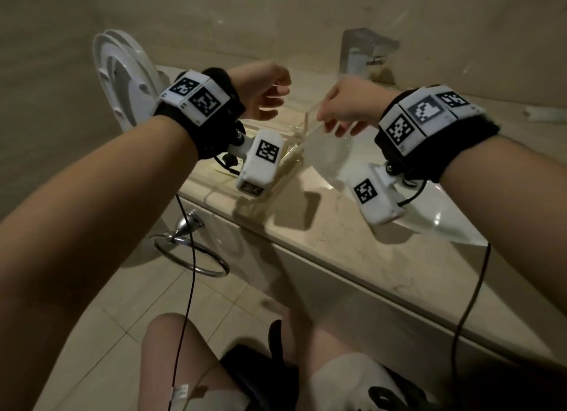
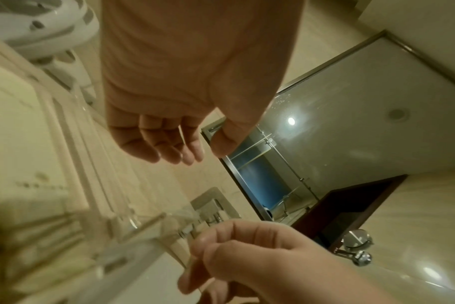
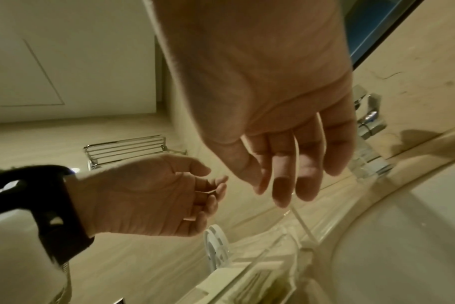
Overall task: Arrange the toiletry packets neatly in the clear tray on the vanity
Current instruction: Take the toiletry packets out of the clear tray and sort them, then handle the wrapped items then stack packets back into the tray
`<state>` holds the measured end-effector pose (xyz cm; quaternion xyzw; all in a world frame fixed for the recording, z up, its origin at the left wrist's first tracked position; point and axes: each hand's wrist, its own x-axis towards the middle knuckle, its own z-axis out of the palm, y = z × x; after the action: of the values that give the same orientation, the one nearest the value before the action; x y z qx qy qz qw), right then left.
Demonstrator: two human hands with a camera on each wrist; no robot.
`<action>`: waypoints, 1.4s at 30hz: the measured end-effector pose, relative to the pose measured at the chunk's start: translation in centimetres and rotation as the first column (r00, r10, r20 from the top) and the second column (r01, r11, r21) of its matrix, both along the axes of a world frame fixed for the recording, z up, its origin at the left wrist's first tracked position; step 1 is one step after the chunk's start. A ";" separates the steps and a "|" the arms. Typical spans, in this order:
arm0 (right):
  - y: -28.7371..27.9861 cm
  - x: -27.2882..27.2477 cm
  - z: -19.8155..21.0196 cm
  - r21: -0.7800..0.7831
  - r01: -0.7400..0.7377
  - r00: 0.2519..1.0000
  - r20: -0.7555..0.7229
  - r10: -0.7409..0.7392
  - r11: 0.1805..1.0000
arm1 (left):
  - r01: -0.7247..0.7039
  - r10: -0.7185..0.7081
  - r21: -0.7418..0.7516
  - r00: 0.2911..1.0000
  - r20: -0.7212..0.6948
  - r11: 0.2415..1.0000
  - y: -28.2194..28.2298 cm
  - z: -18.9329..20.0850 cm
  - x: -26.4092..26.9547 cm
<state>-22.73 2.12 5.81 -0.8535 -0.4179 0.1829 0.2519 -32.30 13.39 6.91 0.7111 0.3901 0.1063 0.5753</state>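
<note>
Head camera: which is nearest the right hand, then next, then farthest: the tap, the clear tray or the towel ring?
1. Clear tray: its rim is pinched in the fingers of the right hand.
2. Tap: behind the hand, by the wall.
3. Towel ring: farthest, low on the vanity front, down to the left.

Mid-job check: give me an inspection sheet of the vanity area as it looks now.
Surface: beige stone vanity, sink basin at right.
Job's things: clear tray beside the basin; pale packets inside, count unclear.
Clutter: nothing seen.
Hands: left hand loosely curled, empty, above the tray; right hand at the tray's edge, grip unclear.
Cables: black wrist-camera cables hang in front of the vanity.
Surroundings: faucet, toilet, towel ring.
</note>
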 end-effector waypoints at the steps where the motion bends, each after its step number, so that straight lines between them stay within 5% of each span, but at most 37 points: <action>1: -0.5 0.3 0.0 0.021 0.027 0.999 -0.019 -0.027 0.999 | 0.006 -0.006 -0.007 1.000 0.021 1.000 -0.5 0.1 0.5; 7: -3.8 2.2 0.1 0.084 0.177 0.977 -0.132 -0.165 0.981 | 0.073 -0.070 -0.036 0.995 0.067 0.997 -3.4 0.2 3.2; 27: -13.0 7.8 -0.8 0.054 0.394 0.908 -0.175 -0.380 0.917 | 0.292 -0.292 -0.027 0.956 0.034 0.956 -12.1 -1.0 10.9; 42: -21.5 13.0 -1.5 0.052 0.615 0.773 -0.236 -0.589 0.787 | 0.439 -0.440 -0.035 0.898 -0.019 0.898 -19.2 -1.9 18.1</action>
<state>-9.74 -19.34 4.34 -0.9007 -0.1046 0.1534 0.3928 -14.16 -5.83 4.99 0.7736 0.2286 -0.0414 0.5896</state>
